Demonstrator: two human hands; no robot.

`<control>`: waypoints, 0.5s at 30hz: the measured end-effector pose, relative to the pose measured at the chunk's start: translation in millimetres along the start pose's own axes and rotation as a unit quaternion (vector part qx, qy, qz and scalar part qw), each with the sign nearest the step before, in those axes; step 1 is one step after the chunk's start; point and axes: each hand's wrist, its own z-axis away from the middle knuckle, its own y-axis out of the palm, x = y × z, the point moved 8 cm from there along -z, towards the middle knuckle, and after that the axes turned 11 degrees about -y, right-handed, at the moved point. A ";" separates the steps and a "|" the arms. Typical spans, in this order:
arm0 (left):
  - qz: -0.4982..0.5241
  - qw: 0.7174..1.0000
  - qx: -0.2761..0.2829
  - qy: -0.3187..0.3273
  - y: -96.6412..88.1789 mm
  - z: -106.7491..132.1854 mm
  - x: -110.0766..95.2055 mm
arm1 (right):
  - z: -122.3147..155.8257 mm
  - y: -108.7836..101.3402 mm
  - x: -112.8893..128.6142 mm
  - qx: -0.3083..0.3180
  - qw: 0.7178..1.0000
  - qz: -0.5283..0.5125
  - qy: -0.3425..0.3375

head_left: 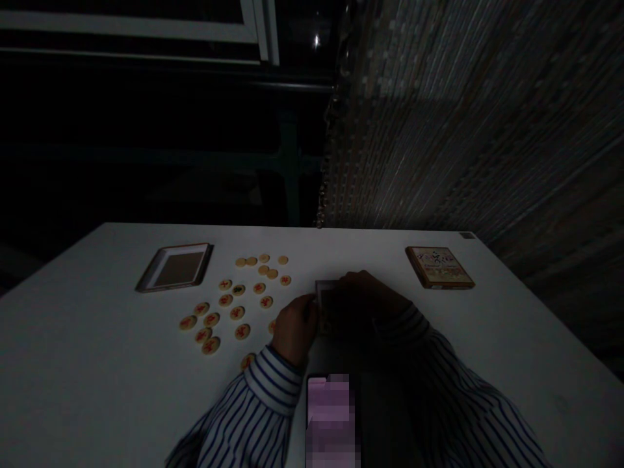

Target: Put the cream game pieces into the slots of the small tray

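Observation:
In the dim light, my left hand (295, 328) is closed on the left side of a small open box (324, 311) with a pale rim and dark inside. My right hand (368, 294) is curled over the far right part of the same box, its fingers partly lost in shadow. Round Chinese chess pieces (236, 312) lie loose to the left of my left hand. Most show red characters, one a dark character (238, 290), and several at the back look plain. What the box holds is too dark to make out.
A shallow open box part (178, 268) lies at the table's back left, and a closed box with a printed lid (439, 266) at the back right. Below my hands, a lit phone (331, 419) is near the white table's (117, 364) front. A bead curtain (404, 130) hangs behind.

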 end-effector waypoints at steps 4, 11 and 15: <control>0.005 1.000 -0.004 0.005 -0.7 0.5 -0.5 | 2.2 -2.8 -3.3 -0.018 1.000 0.007 0.006; 0.004 1.000 -0.009 0.007 -1.8 1.1 -0.4 | 9.9 -0.9 -17.6 -0.023 0.999 0.007 0.030; 0.000 1.000 -0.010 0.005 -1.6 0.6 0.0 | 11.3 1.3 -18.1 -0.020 0.999 0.010 0.032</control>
